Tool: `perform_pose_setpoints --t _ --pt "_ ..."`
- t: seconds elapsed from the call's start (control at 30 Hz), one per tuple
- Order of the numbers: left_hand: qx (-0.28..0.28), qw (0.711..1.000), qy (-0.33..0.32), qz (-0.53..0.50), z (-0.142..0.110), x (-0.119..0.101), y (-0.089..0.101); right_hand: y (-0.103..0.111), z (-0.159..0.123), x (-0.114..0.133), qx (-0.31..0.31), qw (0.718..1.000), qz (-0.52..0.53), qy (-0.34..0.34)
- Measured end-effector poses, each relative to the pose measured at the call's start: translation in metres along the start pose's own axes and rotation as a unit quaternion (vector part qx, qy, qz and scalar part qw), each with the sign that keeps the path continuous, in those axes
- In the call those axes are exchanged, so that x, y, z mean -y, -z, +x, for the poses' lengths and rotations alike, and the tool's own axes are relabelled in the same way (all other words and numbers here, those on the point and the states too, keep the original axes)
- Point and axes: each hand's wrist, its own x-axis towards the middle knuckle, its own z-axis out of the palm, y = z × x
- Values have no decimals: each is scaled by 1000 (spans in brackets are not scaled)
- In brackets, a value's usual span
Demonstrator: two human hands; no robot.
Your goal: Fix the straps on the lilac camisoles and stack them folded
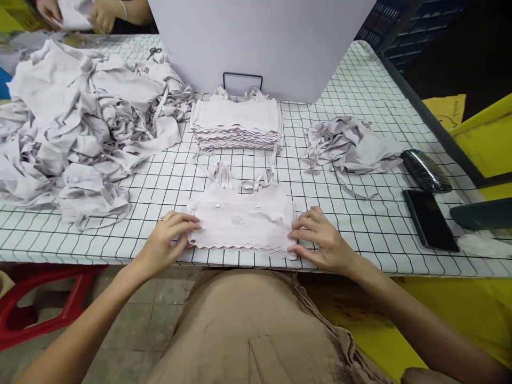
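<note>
1. Garment (240,224): pale, wavy-edged, lies flat at near edge of table (156,194), center; straps toward far side, small print mid-panel. Layered edges show at near right corner.
2. Left hand (173,234): at garment's left edge, fingers loosely bent, fingertips on the cloth, thumb below them. Partly open; can't tell if it pinches the fabric. Ring on one finger.
3. Right hand (322,239): at garment's right edge, fingers curved, gap between thumb and fingers, tips touching edge. Can't tell if fabric is gripped.
4. Stack of similar garments (236,114): just beyond, center, wavy edges facing near side. White board (260,42) stands behind it, black wire handle (242,74) between.
5. Left: big loose heap of pale fabric (88,112); scissors (154,52) at its far side.
6. Right: smaller fabric pile (354,144), then glossy dark object (426,170), phone (430,220) nearer, dark cylinder (482,214) at far right.
7. Far left: another person's hands (104,15) on pale cloth.
8. Near left, below table: red stool (36,325).
</note>
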Motion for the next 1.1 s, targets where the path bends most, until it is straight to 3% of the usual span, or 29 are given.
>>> perform_pose_setpoints --t 0.1,0.27,0.33,0.47,0.53,0.6,0.67,0.73,0.8,0.87,0.93,0.97,1.03,1.1 --pt "1 999 22 -34 22 0 1 -5 24 -8 -6 998 -7 -62" --pt "63 996 52 31 55 11 -19 -16 55 -18 123 978 -98 -136" --pt "69 995 62 37 59 13 -21 -16 59 -19 141 975 -96 -140" --pt "27 996 82 4 60 -5 -9 -3 68 -14 63 993 -29 -98" --pt "24 988 125 -87 62 -28 -2 6 78 -1 -3 996 38 -76" --pt "63 950 170 -255 69 -53 1 14 90 20 -58 995 69 -30" --pt "97 871 199 -438 81 -76 3 19 99 44 -81 994 49 61" --pt "71 798 212 -560 98 -92 7 22 103 64 -78 983 23 162" --pt "15 765 203 -611 115 -101 19 28 106 71 -99 972 44 208" --pt "-2 767 178 -617 132 -108 38 39 115 66 -159 969 91 167" --pt "38 790 155 -592 146 -117 60 57 133 53 -189 968 143 85" --pt "66 804 143 -573 152 -123 70 67 144 46 -166 969 175 52" --pt "105 829 112 -537 161 -132 90 88 165 35 -39 960 276 33" --pt "107 855 80 -501 165 -136 107 106 181 30 85 923 374 23"
